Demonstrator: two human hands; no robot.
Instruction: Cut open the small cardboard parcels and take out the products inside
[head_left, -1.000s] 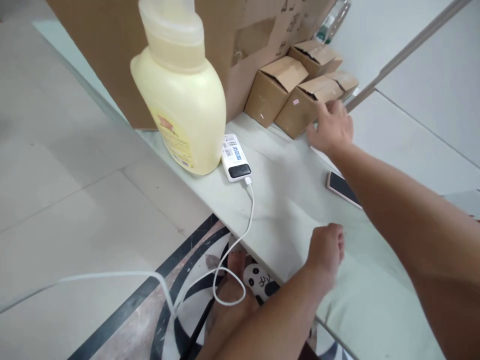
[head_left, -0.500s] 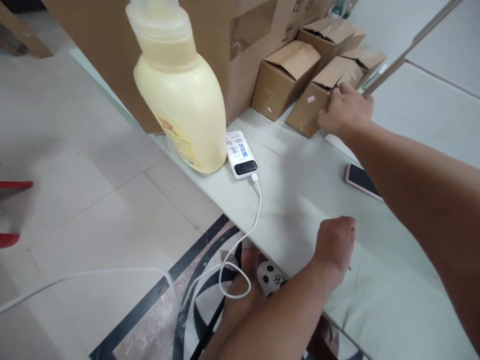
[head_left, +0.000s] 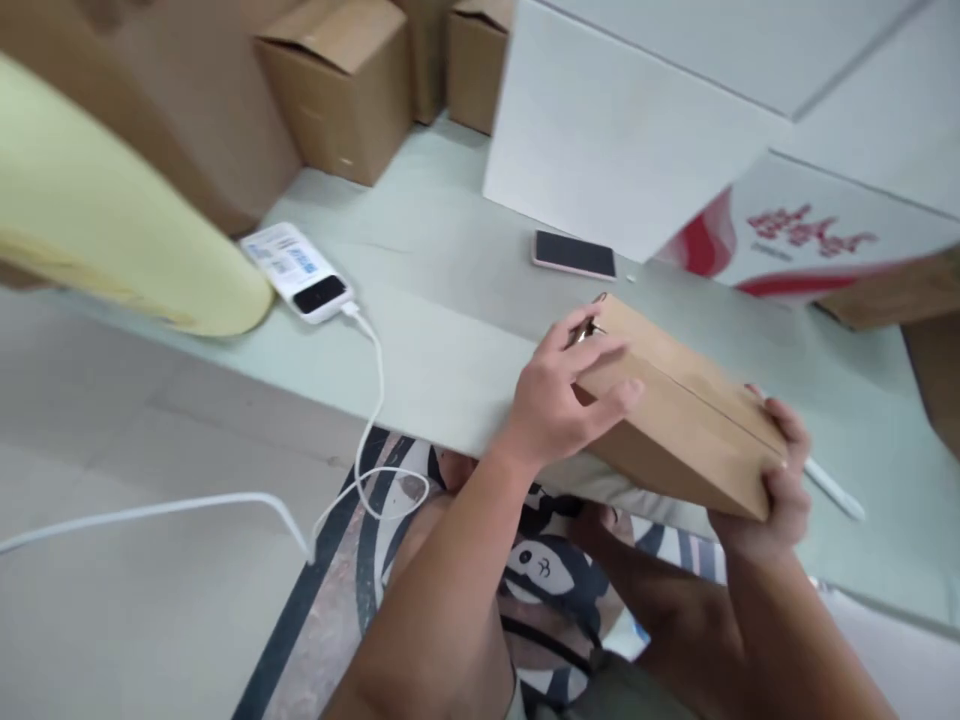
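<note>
A small brown cardboard box is held at a tilt over the front edge of the table, between my two hands. My left hand grips its left end, thumb and fingers on the cardboard. Beside those fingers is a small dark, shiny spot, too blurred to make out. My right hand clasps the right end, its fingers curled round the edge. A white pen-like stick lies on the table just right of that hand. Behind the box, a phone lies flat.
On the left, a white power bank with a plugged-in cable lies by a big yellow bottle. Other cardboard boxes stand at the back. White cartons rise behind the phone on the pale table.
My right hand has come back from the boxes at the rear, and a cardboard box is now in both hands. My left hand has opened from a fist to grip it. The view has swung right.
</note>
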